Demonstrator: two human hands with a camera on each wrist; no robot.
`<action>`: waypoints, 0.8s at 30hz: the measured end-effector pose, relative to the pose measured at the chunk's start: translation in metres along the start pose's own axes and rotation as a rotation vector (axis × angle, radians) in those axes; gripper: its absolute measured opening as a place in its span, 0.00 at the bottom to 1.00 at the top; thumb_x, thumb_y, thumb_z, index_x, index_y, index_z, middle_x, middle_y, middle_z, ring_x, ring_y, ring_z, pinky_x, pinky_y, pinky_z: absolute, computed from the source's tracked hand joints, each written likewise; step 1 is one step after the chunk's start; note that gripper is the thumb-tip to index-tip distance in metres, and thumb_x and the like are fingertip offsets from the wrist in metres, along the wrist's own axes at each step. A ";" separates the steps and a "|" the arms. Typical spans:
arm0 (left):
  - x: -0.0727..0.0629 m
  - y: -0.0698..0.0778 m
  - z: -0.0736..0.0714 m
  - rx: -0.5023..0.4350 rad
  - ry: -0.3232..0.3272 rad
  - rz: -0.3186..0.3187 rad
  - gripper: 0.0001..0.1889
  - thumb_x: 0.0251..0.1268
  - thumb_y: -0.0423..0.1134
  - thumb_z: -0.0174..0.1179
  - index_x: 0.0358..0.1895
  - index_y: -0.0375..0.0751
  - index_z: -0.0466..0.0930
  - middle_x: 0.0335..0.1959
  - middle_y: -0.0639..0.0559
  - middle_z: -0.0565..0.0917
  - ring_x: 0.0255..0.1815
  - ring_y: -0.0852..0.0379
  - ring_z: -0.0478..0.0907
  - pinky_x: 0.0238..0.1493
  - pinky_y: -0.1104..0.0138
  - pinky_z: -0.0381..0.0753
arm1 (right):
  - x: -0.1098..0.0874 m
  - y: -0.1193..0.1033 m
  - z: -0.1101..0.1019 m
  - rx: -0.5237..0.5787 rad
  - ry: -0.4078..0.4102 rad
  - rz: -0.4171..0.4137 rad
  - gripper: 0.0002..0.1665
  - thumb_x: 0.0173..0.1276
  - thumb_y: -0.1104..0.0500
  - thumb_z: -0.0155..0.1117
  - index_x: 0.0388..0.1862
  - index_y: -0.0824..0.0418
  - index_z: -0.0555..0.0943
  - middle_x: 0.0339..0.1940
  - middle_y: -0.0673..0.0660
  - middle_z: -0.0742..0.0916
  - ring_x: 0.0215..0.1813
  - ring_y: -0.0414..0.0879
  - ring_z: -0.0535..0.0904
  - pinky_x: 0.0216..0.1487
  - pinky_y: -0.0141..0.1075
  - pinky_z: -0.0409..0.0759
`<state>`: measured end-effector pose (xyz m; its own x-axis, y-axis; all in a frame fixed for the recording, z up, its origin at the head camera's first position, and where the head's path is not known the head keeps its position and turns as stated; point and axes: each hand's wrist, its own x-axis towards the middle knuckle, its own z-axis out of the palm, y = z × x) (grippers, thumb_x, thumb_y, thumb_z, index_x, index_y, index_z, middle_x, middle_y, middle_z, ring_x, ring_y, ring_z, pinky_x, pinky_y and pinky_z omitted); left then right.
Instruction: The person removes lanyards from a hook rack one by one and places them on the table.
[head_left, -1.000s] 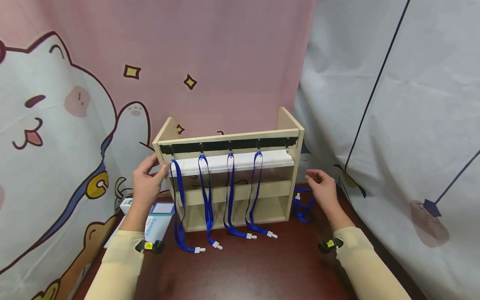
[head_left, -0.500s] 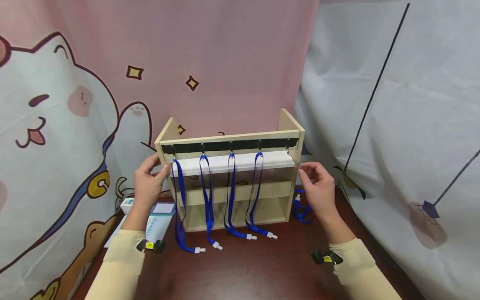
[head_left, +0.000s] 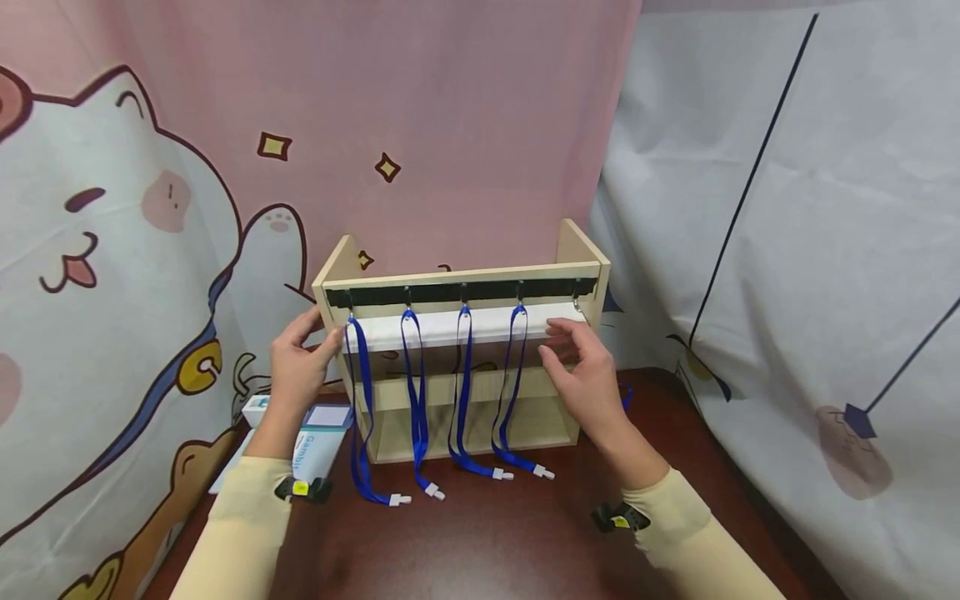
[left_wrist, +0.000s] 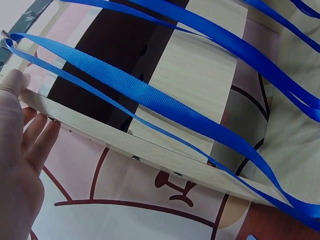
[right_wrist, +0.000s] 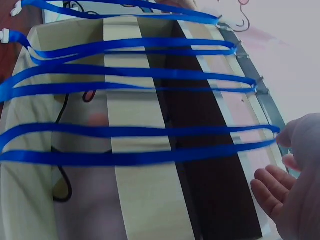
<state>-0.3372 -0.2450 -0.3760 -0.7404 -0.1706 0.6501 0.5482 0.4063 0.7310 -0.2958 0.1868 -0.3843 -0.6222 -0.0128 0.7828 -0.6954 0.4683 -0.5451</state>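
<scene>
Blue lanyards (head_left: 462, 400): four in a row, looped over the first four hooks from the left, their ribbons falling across the front of the rack; the white clips (head_left: 503, 473) at their ends lie on the tabletop, before the rack's bottom front edge.
Wooden rack (head_left: 438, 387): upright towards the tabletop's far edge, a black strip (head_left: 435, 292) with five hooks (head_left: 463, 290) along its upper front, a white strip (head_left: 440, 328) just below.
Left hand (head_left: 296, 358): grips the rack's left side panel near the upper front corner, thumb at the front edge, fingers round the outer face.
Right hand (head_left: 588, 379): raised before the rack's right side, near the rightmost lanyard's top; fingers loosely bent, thumb parted from them, and whether a fingertip touches the loop cannot be told.
Spare lanyard (head_left: 627, 396): right of the rack, mostly hidden behind the right forearm.
Boxes (head_left: 318, 446): on the tabletop's left edge, beside the rack, one lettered "Gambit".
Tabletop (head_left: 465, 542): dark reddish brown.
Curtain (head_left: 480, 100): pink, behind the rack.
</scene>
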 end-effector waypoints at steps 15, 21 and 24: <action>0.001 0.000 0.001 -0.011 0.012 -0.005 0.25 0.77 0.37 0.72 0.74 0.51 0.84 0.63 0.48 0.88 0.62 0.59 0.80 0.53 0.76 0.87 | 0.030 -0.023 0.037 0.012 0.036 -0.030 0.20 0.77 0.67 0.71 0.66 0.63 0.84 0.54 0.58 0.87 0.47 0.49 0.87 0.45 0.40 0.91; 0.000 0.000 0.002 -0.004 0.007 -0.007 0.26 0.77 0.38 0.72 0.75 0.52 0.83 0.64 0.48 0.87 0.62 0.59 0.80 0.52 0.76 0.86 | 0.033 -0.024 0.040 -0.002 0.100 -0.025 0.12 0.77 0.69 0.71 0.57 0.64 0.87 0.46 0.57 0.88 0.42 0.47 0.85 0.40 0.32 0.86; -0.001 0.000 0.001 -0.010 0.009 -0.001 0.26 0.77 0.37 0.72 0.75 0.52 0.84 0.64 0.49 0.87 0.62 0.59 0.80 0.52 0.76 0.86 | 0.034 -0.024 0.041 0.000 0.109 -0.030 0.10 0.76 0.70 0.71 0.54 0.65 0.87 0.44 0.57 0.88 0.42 0.48 0.85 0.40 0.30 0.86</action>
<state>-0.3374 -0.2439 -0.3770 -0.7374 -0.1790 0.6513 0.5515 0.3972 0.7336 -0.3149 0.1393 -0.3569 -0.5583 0.0689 0.8268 -0.7131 0.4695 -0.5207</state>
